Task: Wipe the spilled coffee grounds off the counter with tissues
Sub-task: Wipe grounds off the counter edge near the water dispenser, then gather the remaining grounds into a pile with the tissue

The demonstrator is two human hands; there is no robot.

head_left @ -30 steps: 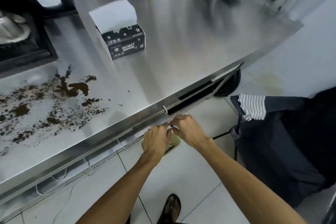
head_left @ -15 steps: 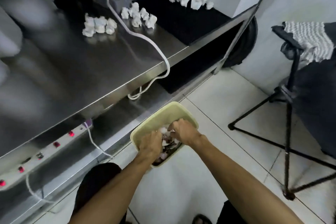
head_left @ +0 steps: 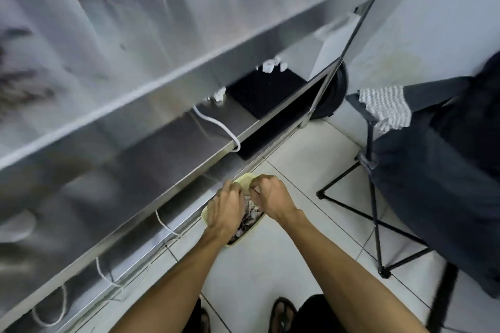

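Since half a second ago the camera has tilted up and both hands have lifted from inside the bin to its far rim. Left hand [head_left: 226,209] and right hand [head_left: 270,197] are curled, fingertips meeting; it cannot be told whether they hold anything. Crumpled, brown-stained tissues [head_left: 251,212] lie in the pale yellow, round-cornered bin [head_left: 244,180] on the tiled floor below the steel worktop's [head_left: 151,67] front edge, the bin's long axis running away from the person.
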